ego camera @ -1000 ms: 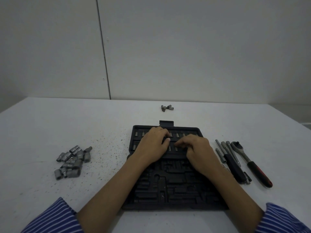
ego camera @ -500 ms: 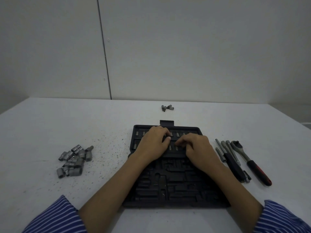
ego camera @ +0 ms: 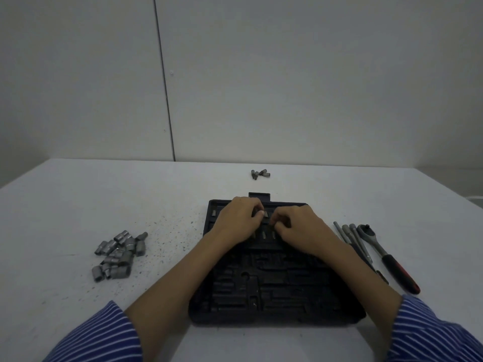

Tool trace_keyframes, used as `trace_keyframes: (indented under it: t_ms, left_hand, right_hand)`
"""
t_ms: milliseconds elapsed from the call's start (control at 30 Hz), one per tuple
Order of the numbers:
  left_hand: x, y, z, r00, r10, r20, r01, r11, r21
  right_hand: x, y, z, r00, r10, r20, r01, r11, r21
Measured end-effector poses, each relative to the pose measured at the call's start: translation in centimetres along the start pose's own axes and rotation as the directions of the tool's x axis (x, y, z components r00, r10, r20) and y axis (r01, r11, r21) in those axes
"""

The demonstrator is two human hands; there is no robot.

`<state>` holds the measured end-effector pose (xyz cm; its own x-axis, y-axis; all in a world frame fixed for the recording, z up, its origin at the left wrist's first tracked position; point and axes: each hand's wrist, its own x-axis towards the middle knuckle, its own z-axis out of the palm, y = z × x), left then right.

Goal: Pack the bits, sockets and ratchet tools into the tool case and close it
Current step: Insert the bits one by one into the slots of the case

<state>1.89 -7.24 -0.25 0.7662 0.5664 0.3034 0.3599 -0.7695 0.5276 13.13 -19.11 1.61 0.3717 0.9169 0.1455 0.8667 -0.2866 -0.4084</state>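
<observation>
Fingers of the left hand curl over a small bit in the top rows of the tool case, at the middle of the frame. I cannot tell if they pinch it or just push it. Fingers of the right hand curl right beside them; what they hold is hidden. More bits stand in a row just below both hands, long way pointing up the frame. Loose bits wait above the case, closest to the left hand. Sockets lie in a pile at the left. A ratchet and long bars lie at the right. Everything sits on a pale worktop with dark specks, by a plain grey wall.
</observation>
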Motion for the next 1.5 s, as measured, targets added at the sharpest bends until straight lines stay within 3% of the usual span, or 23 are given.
trace_keyframes:
  t_ms: [167,400,867,1100,1500]
  left_hand:
    - [1.5,-0.3,-0.8,0.999,-0.019,-0.035,0.018,1.0,-0.014]
    - [4.3,-1.6,-1.0,0.991,-0.083,-0.102,0.083,0.997,-0.006]
    - [9.5,-4.5,1.3,0.969,-0.245,-0.017,0.243,0.967,-0.077]
    - [11.7,-5.7,2.0,0.976,-0.219,-0.008,0.219,0.976,-0.01]
    - [13.9,-6.5,3.4,0.994,-0.108,-0.009,0.108,0.99,0.09]
  right_hand:
    - [1.9,-0.3,-0.6,1.0,0.008,0.016,-0.008,1.0,0.006]
    - [5.5,-0.8,-0.4,0.993,0.044,-0.114,-0.045,0.999,-0.006]
    - [9.2,-0.3,3.4,0.989,0.049,-0.137,-0.06,0.995,-0.08]
    - [8.9,0.5,4.9,0.973,-0.013,-0.229,-0.005,0.997,-0.078]
    - [9.1,0.6,5.3,0.971,-0.012,-0.239,-0.004,0.998,-0.068]
